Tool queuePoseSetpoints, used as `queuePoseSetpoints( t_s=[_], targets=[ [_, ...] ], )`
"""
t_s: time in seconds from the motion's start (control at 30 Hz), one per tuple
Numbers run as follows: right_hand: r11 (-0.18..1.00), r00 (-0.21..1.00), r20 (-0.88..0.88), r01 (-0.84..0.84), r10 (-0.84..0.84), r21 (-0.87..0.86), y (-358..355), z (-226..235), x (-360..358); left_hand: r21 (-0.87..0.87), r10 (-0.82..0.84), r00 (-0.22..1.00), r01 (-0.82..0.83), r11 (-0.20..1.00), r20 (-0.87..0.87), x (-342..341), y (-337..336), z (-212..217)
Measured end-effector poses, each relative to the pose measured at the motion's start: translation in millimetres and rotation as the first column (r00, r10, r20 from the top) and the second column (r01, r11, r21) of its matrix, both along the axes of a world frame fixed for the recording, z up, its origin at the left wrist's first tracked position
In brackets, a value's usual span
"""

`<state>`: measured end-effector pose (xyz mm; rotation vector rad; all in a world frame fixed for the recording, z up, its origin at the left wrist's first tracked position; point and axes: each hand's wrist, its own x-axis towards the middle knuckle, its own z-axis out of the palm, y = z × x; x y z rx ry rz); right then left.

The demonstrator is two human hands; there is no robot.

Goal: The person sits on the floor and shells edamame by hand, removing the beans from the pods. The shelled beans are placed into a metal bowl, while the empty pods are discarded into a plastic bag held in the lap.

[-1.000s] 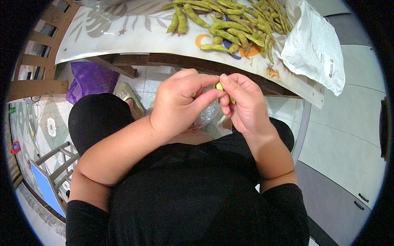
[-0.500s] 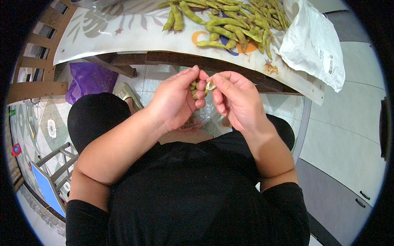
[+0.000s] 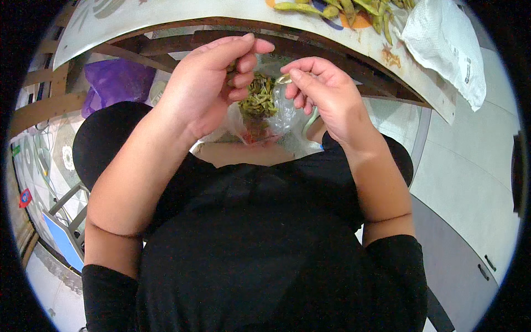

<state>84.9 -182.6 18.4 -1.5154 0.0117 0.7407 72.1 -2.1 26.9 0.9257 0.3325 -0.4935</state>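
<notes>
My right hand [image 3: 331, 93] pinches a split green bean pod [image 3: 284, 79] between thumb and forefinger, its pale inside showing. To its left, my left hand [image 3: 207, 80] curls its fingers inward over a few green beans, mostly hidden behind the fingers. Between and below the hands, a clear plastic bag [image 3: 285, 115] hangs open with a heap of pod shells [image 3: 258, 98] in it. More whole bean pods [image 3: 301, 8] lie on the table at the top edge of the view.
The table [image 3: 221, 12] has a patterned cover and a curved-looking front edge beyond my hands. A white bag [image 3: 445, 52] droops over its right side. A purple bag [image 3: 119, 83] rests below on the left, near a folded frame with a blue panel [image 3: 63, 238]. Pale cabinets [image 3: 464, 182] stand at right.
My hands have moved apart, the left one up and leftward. The right still pinches the pod. The view has shifted so the table sits higher, and the shells in the clear bag now show.
</notes>
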Motion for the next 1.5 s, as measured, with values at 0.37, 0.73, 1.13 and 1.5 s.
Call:
queuePoseSetpoints(
  t_s=[0.37, 0.73, 1.13, 1.5],
  targets=[
    [0.993, 0.991, 0.082, -0.099, 0.104, -0.067, -7.0, -48.6, -10.4, 0.950, -0.760, 0.644, 0.285, 0.129, -0.089, -17.3, -8.7, -91.9],
    [0.682, 0.904, -0.036, -0.346, 0.425, -0.644, -9.6, -178.8, -21.9, 0.767, -0.713, 0.338, 0.466, -0.441, -0.615, -41.7, 51.3, -249.9],
    [0.469, 0.796, -0.059, -0.412, 0.602, -0.781, 62.8, -361.9, -8.5, 0.950, -0.658, 0.727, 0.306, 0.058, -0.194, -41.6, 74.7, -94.7],
    [0.375, 0.841, 0.041, -0.196, 0.539, -0.906, 76.3, -405.0, -29.9, 0.878, -0.675, 0.719, 0.418, 0.234, -0.163, -25.5, 54.0, -86.5]
  ],
)
